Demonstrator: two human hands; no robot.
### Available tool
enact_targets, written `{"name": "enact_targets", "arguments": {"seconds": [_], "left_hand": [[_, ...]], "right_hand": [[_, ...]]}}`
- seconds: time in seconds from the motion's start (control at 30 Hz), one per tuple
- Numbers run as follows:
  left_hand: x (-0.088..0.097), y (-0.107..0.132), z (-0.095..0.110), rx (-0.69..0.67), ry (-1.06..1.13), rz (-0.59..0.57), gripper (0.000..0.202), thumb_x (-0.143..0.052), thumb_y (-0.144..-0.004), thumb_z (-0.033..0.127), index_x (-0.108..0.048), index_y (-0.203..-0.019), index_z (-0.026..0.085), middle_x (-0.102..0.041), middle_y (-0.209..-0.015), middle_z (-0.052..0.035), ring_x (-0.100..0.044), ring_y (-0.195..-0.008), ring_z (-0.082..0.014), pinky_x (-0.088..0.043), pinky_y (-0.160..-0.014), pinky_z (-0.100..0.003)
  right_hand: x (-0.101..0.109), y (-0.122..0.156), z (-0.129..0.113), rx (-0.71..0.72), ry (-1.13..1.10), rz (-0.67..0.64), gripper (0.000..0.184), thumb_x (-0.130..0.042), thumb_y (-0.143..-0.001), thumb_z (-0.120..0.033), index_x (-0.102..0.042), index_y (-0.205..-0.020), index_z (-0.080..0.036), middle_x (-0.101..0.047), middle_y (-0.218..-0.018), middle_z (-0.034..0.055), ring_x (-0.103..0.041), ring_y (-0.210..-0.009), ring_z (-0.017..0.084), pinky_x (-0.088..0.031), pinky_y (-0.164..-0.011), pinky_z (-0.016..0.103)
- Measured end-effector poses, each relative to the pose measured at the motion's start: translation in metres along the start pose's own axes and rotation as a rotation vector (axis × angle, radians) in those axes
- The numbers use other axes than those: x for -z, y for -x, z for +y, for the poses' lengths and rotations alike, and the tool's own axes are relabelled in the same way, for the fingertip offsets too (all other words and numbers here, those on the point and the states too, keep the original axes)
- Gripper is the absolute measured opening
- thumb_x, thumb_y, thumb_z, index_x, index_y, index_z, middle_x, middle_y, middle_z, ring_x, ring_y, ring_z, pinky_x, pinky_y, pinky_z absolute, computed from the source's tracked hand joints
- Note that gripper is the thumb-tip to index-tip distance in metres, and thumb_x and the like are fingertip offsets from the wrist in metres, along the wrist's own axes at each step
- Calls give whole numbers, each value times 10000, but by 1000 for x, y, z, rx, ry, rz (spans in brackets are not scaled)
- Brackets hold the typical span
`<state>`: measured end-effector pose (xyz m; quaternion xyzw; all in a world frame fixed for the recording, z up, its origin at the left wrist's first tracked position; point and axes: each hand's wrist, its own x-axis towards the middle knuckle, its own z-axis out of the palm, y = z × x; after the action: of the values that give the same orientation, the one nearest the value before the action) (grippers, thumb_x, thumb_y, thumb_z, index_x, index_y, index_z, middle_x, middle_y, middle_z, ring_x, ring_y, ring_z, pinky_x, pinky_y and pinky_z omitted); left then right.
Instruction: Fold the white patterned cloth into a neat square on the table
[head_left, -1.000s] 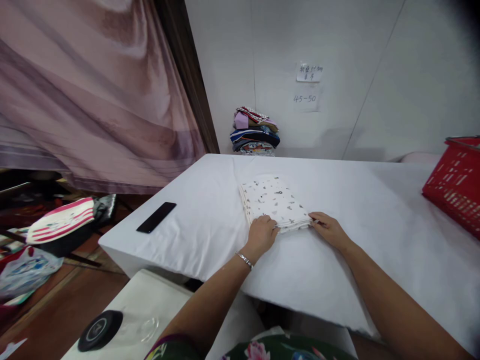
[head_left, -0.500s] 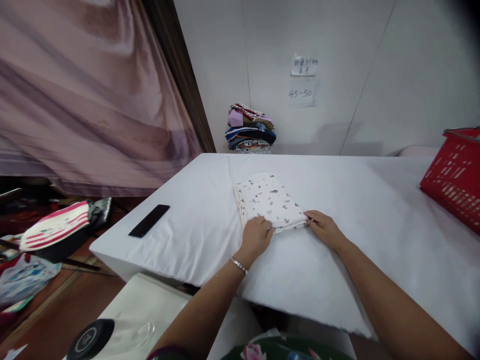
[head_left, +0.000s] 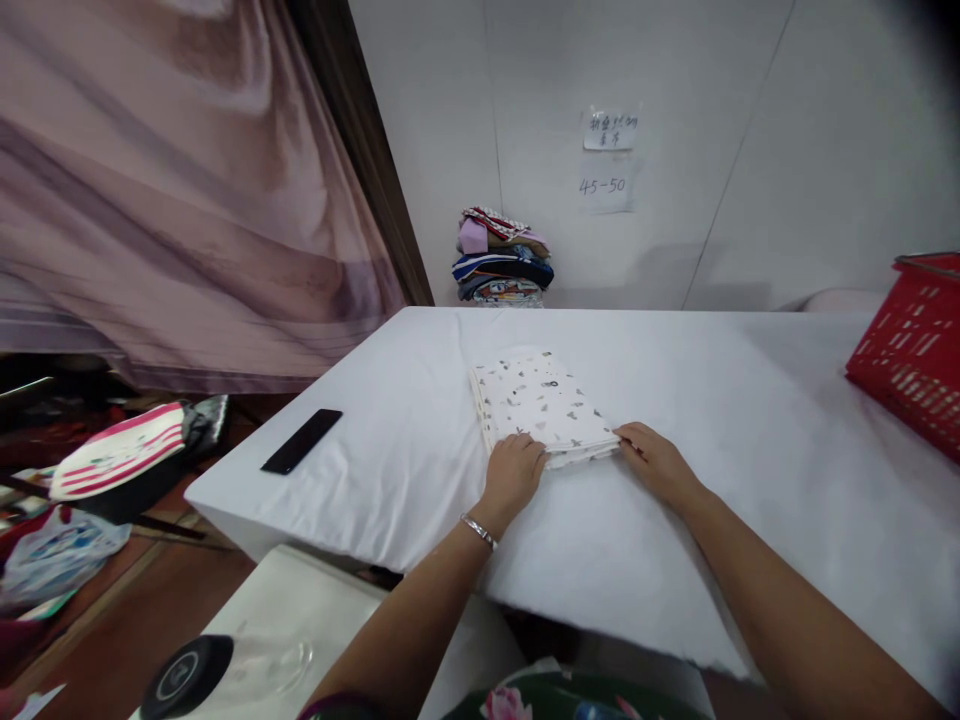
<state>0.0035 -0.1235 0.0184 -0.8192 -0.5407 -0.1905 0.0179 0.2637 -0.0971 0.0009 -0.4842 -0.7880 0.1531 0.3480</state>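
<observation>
A white cloth with small grey and black prints (head_left: 536, 395) lies on the white table, folded into a flat layered rectangle. My left hand (head_left: 515, 475), with a silver bracelet at its wrist, grips the cloth's near edge towards the left, fingers on top; its thumb is mostly hidden. At the near right corner, my right hand (head_left: 656, 465) pinches the layered edge between thumb and fingers.
The table (head_left: 390, 430) carries a black phone-like slab (head_left: 302, 441) on the left and a red plastic basket (head_left: 915, 355) at far right. Stacked folded clothes (head_left: 502, 262) stand beyond the back edge. A pale stool-like surface (head_left: 300, 610) bears a round black object (head_left: 187, 677).
The right hand has shifted very slightly right at the cloth's corner. The left hand stays on the near edge, and the view has moved a little.
</observation>
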Motion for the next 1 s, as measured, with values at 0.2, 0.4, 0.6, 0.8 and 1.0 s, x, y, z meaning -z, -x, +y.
{"name": "enact_targets", "arguments": {"seconds": [0.2, 0.4, 0.6, 0.8, 1.0], "left_hand": [[2, 3, 4, 14, 11, 21, 168, -437, -910, 286, -586, -894, 208, -584, -904, -28, -510, -866, -183, -383, -746, -326], [2, -6, 31, -75, 8, 47, 299, -577, -823, 403, -540, -1051, 212, -554, -1003, -44, -486, -950, -216, -375, -812, -370], [-10, -40, 62, -124, -3, 27, 286, -530, -854, 412, -528, -1045, 199, -534, -1040, -56, -473, -968, -211, -381, -794, -349], [-23, -57, 69, -119, -25, 14, 179, -514, -870, 346, -562, -979, 213, -550, -960, -33, -471, -927, -201, -374, -759, -336], [-25, -56, 66, -129, -23, 1, 159, -495, -874, 328, -582, -936, 210, -558, -939, -39, -474, -915, -198, -362, -751, -336]], "right_hand": [[2, 1, -6, -37, 8, -18, 235, -402, -873, -277, -603, -993, -256, -612, -984, 40, -584, -830, 176, -468, -691, 298], [0, 0, -6, -24, -51, -1, 244, -407, -873, -286, -612, -1000, -250, -612, -956, 41, -573, -775, 168, -459, -670, 300], [-2, -1, 1, -10, -65, -8, 232, -418, -869, -288, -604, -997, -235, -606, -936, 46, -565, -752, 169, -457, -667, 303], [1, -1, -3, -26, -87, -6, 216, -416, -860, -229, -601, -973, -240, -599, -920, 31, -556, -770, 160, -437, -685, 297], [4, -1, -11, -57, -117, -64, 208, -446, -840, -231, -610, -967, -248, -596, -882, 20, -551, -739, 151, -440, -651, 286]]}}
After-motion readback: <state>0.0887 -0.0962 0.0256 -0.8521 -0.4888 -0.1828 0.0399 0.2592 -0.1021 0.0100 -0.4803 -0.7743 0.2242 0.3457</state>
